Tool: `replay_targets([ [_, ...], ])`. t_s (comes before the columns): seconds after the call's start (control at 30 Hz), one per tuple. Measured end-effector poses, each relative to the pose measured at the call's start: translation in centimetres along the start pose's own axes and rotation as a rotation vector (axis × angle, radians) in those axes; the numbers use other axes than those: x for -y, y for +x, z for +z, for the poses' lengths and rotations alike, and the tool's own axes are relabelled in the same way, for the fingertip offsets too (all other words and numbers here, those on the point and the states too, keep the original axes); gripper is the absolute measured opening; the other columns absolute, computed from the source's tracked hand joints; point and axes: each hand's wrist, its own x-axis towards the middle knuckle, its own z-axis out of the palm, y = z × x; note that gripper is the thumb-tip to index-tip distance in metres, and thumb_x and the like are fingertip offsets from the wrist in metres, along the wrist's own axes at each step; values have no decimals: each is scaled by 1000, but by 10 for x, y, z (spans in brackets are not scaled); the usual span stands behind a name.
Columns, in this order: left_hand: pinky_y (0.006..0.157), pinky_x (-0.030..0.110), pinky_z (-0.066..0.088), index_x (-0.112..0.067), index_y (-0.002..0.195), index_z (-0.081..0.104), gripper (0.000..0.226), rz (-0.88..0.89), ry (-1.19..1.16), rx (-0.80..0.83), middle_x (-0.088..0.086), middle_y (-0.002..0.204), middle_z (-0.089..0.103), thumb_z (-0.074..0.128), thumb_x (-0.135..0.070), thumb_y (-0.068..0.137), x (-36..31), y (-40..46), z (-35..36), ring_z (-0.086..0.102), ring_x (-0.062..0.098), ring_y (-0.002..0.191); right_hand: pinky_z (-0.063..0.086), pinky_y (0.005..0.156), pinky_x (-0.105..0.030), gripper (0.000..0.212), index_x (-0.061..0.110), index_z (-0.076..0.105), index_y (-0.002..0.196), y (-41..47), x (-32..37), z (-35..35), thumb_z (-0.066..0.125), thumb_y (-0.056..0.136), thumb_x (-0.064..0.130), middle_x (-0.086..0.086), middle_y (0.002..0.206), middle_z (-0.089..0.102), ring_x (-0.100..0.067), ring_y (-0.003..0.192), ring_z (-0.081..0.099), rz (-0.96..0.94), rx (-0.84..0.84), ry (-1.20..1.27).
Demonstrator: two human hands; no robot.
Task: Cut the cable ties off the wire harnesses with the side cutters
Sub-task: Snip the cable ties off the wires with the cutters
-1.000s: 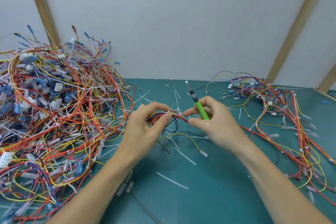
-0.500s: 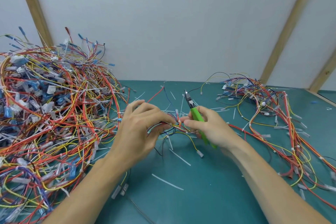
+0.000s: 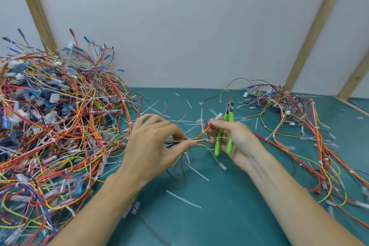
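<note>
Near the middle of the green tabletop, the left hand pinches a thin wire harness between thumb and fingers. The right hand pinches the same harness at its other end with its fingertips while the green-handled side cutters lie across its palm, handles spread, tips pointing toward the far edge. A big tangled pile of harnesses fills the left edge, a smaller pile the right. Cut cable ties lie scattered between them
</note>
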Motion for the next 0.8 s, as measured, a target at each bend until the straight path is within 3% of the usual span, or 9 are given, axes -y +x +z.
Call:
replay_targets([
  [0.1, 97, 35, 38, -28, 90, 69, 14, -81, 70, -19, -14, 92, 65, 76, -37, 84, 2, 1, 3, 61, 18, 95, 59, 55, -28, 24, 17, 55, 91, -5, -6, 11, 74, 88, 3, -5, 77, 74, -15, 66, 74, -64, -33, 20],
  [0.2, 92, 24, 33, -26, 102, 66, 20, -73, 23, 8, -13, 99, 66, 70, -17, 85, -3, -3, 12, 58, 14, 99, 59, 55, -29, 27, 16, 51, 93, -10, -17, 20, 73, 88, 0, -8, 80, 71, -17, 67, 73, -91, -59, 94],
  [0.27, 95, 22, 31, -26, 104, 65, 17, -114, -29, 17, -15, 101, 66, 59, -37, 92, -7, -6, 18, 57, 10, 102, 60, 57, -30, 27, 14, 51, 95, -11, -20, 24, 73, 88, -1, -9, 79, 70, -19, 69, 74, -77, -34, 188],
  [0.33, 110, 28, 26, -28, 103, 66, 35, -140, -7, 67, -17, 101, 66, 46, -56, 96, -4, -7, 23, 56, 7, 106, 61, 59, -30, 22, 13, 53, 93, -13, -20, 26, 71, 89, -1, -8, 75, 70, -19, 70, 74, -50, 7, 264],
  [0.43, 119, 37, 16, -28, 93, 68, 37, -147, -50, 102, -18, 90, 63, 43, -56, 98, 9, -5, 26, 56, 8, 102, 64, 66, -32, 13, 9, 60, 86, -14, -19, 27, 69, 90, 0, -9, 76, 71, -20, 72, 74, 11, 53, 278],
  [0.53, 98, 38, 40, -23, 89, 72, 29, -173, -230, 59, -16, 78, 61, 55, -44, 99, 15, -4, 25, 53, 11, 83, 64, 65, -35, 11, 5, 68, 91, -15, -11, 23, 72, 92, 16, -12, 84, 74, -20, 71, 75, 16, 71, 89],
  [0.6, 80, 34, 41, -22, 85, 73, 28, -231, -328, 8, -16, 73, 62, 53, -39, 97, 17, -3, 23, 51, 13, 79, 62, 55, -33, 24, 7, 66, 94, -12, -1, 18, 69, 96, 31, -12, 87, 77, -18, 65, 73, -103, -35, -71],
  [0.67, 77, 35, 41, -22, 80, 73, 32, -278, -384, -27, -15, 71, 61, 52, -37, 97, 17, -2, 21, 50, 14, 79, 59, 54, -31, 30, 11, 67, 95, -10, 11, 9, 64, 99, 40, -11, 92, 78, -15, 64, 71, -299, -132, -238],
  [0.8, 76, 46, 40, -15, 67, 59, 38, -284, -350, -1, -5, 65, 54, 49, -35, 97, 15, -1, 20, 46, 23, 79, 53, 75, -36, 34, 32, 71, 104, -9, 22, -10, 59, 93, 62, -3, 87, 73, -20, 75, 65, -726, -93, -759],
])
